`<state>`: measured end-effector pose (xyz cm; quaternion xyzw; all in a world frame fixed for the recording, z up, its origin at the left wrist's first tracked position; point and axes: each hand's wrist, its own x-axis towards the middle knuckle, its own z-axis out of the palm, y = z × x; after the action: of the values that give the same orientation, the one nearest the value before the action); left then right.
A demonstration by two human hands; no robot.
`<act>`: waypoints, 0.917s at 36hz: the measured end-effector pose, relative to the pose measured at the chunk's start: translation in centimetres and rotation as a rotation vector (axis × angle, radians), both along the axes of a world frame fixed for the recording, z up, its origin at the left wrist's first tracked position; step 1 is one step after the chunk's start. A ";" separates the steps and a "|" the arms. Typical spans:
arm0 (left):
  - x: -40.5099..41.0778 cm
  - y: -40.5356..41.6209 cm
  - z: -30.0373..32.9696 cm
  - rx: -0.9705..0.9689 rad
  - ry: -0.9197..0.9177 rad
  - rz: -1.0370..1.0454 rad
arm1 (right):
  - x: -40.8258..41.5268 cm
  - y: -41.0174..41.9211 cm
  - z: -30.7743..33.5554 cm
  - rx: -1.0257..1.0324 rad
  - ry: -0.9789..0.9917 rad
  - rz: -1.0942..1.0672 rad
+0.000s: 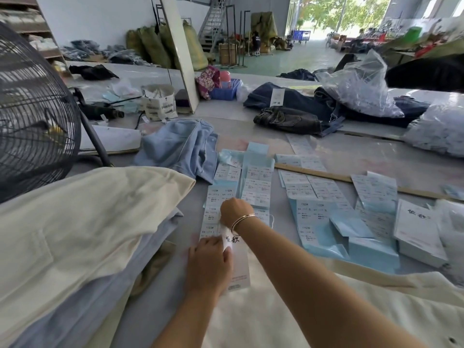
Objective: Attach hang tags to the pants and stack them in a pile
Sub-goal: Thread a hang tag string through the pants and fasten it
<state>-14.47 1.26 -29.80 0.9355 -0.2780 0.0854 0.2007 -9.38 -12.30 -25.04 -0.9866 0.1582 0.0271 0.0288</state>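
My left hand (209,262) presses down on a long white hang tag (238,267) that lies at the table's near edge, fingers curled over its upper end. My right hand (234,213), with bracelets on the wrist, reaches over a sheet of printed stickers (213,209) and pinches something white at the tag's top. A pile of folded cream and pale blue pants (82,234) rises at my left. Cream pants (326,310) lie in front of me under my right forearm.
More sticker sheets (313,187) and blue backing paper (351,237) cover the table to the right. A stack of white hang tags (419,237) sits far right. A wooden ruler (326,175) lies behind them. A black fan (32,109) stands at left. Light blue jeans (180,146) lie ahead.
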 end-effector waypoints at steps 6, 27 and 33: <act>-0.3 0.0 0.7 0.025 0.013 0.002 | -0.1 -0.5 0.2 0.009 0.032 0.001; -0.1 0.0 0.4 0.001 -0.013 -0.008 | -0.2 0.2 0.1 -0.073 -0.007 0.043; -0.2 0.0 0.6 0.020 0.006 -0.010 | -0.5 0.0 0.4 -0.035 -0.032 0.005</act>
<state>-14.67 1.22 -29.19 0.9363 -0.2831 0.0785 0.1924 -9.86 -12.31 -24.64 -0.9876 0.1559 0.0087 0.0138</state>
